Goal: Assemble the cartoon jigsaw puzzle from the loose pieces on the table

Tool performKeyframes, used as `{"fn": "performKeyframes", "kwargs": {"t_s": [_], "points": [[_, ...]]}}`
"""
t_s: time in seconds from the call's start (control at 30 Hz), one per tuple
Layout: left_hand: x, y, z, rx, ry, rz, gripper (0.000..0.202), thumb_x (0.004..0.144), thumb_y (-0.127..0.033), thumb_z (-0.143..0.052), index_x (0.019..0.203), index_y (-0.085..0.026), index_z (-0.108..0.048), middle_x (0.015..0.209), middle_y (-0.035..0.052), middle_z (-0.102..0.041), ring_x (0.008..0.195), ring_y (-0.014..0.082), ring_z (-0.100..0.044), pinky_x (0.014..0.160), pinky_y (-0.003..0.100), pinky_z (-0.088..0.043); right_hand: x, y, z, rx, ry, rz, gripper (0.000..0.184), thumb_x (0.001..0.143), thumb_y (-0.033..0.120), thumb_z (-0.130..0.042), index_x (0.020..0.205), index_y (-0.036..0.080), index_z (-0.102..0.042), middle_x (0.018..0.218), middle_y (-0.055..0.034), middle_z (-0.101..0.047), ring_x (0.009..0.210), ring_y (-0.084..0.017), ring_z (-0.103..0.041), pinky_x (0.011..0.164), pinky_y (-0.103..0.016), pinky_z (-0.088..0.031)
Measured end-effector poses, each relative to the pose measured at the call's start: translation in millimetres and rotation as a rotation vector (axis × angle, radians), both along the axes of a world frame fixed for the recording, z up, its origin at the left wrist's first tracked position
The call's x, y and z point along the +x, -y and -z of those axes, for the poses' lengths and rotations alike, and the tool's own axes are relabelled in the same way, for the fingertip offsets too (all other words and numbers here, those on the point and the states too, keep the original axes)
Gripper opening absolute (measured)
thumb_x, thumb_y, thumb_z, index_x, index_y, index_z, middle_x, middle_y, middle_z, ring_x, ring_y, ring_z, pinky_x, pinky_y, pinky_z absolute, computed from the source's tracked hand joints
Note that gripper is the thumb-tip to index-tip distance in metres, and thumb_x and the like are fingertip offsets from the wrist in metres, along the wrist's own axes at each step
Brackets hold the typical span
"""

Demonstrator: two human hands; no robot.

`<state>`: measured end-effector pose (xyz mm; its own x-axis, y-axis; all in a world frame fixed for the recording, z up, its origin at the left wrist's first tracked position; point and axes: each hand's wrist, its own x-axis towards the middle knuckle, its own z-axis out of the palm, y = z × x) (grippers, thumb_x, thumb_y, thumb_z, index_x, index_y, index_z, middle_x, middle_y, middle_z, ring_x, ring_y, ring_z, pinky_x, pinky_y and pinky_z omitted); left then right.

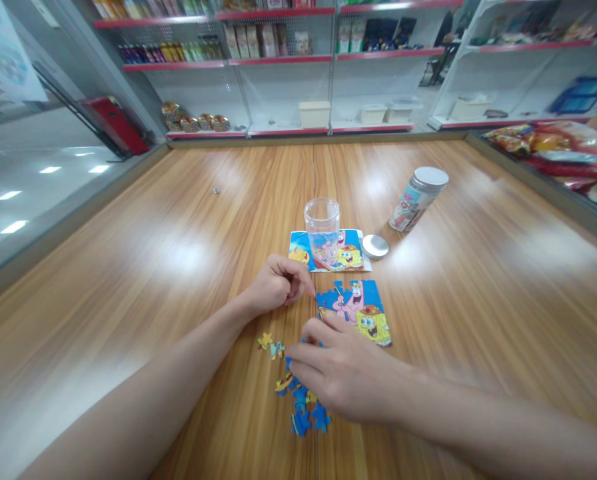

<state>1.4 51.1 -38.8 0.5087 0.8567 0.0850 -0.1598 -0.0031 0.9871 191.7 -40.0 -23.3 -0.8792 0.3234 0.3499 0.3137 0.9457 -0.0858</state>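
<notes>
A partly assembled jigsaw puzzle [371, 297] with yellow and pink cartoon figures on blue lies flat on the wooden table. My left hand [281, 283] is at its left edge, fingers curled, the index fingertip against or close to the edge; nothing shows in it. Low over the loose puzzle pieces [301, 421] is my right hand [346, 363], fingers bent and apart, hiding part of the puzzle and some pieces. Two loose pieces [271, 343] lie left of its fingertips. Behind the puzzle is a matching picture sheet [298, 248].
A clear plastic jar [322, 217] stands on the picture sheet. To its right are a silver lid [375, 247] and a printed canister [416, 200] with a silver top. Packaged snacks [568, 150] lie beyond the table's right rim. Store shelves [278, 60] line the back.
</notes>
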Motion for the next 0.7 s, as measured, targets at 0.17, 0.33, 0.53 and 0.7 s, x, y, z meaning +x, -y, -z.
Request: {"fn": "performKeyframes", "kwargs": {"t_s": [0.17, 0.33, 0.53, 0.7], "points": [[1.5, 0.0, -1.8, 0.027, -0.016, -0.002, 0.039, 0.047, -0.008, -0.041, 0.067, -0.010, -0.075, 0.041, -0.0035, -0.044, 0.035, 0.0056, -0.035, 0.036, 0.016, -0.029, -4.4, -1.2, -1.0, 0.004, -0.004, 0.003, 0.021, 0.097, 0.020, -0.058, 0.076, 0.016, -0.062, 0.084, -0.0062, -0.064, 0.082, -0.022, -0.047, 0.066, -0.037, -0.032], [1.3, -0.8, 1.9, 0.101, -0.050, -0.007, 0.037, 0.051, -0.009, -0.041, 0.068, -0.011, -0.074, 0.043, -0.0039, -0.039, 0.037, 0.0059, -0.031, 0.038, 0.017, -0.026, -6.0, -2.5, -0.8, -0.131, -0.040, -0.025, 0.009, 0.096, 0.017, -0.057, 0.095, 0.017, -0.065, 0.094, -0.0069, -0.065, 0.091, -0.021, -0.050, 0.075, -0.036, -0.038], [-0.4, 8.0, -6.5, 0.360, -0.151, -0.045, 0.035, 0.062, 0.000, -0.044, 0.070, -0.014, -0.075, 0.055, 0.0007, -0.052, 0.053, 0.0099, -0.045, 0.053, 0.023, -0.034, 26.1, -39.1, -5.1, -0.412, -0.385, 0.031, 0.017, 0.090, 0.008, -0.057, 0.096, 0.018, -0.069, 0.090, -0.0037, -0.068, 0.087, -0.016, -0.057, 0.081, -0.033, -0.045], [9.1, 17.3, -14.9, 0.855, -0.440, 0.144, 0.029, 0.077, -0.002, -0.051, 0.088, -0.017, -0.074, 0.097, 0.0082, -0.067, 0.095, 0.0217, -0.058, 0.090, 0.040, -0.046, 69.7, -85.4, 5.4, -0.634, -0.529, 0.485, 0.006, 0.085, 0.019, -0.071, 0.090, 0.017, -0.072, 0.087, -0.0037, -0.070, 0.078, -0.016, -0.063, 0.071, -0.030, -0.049]]}}
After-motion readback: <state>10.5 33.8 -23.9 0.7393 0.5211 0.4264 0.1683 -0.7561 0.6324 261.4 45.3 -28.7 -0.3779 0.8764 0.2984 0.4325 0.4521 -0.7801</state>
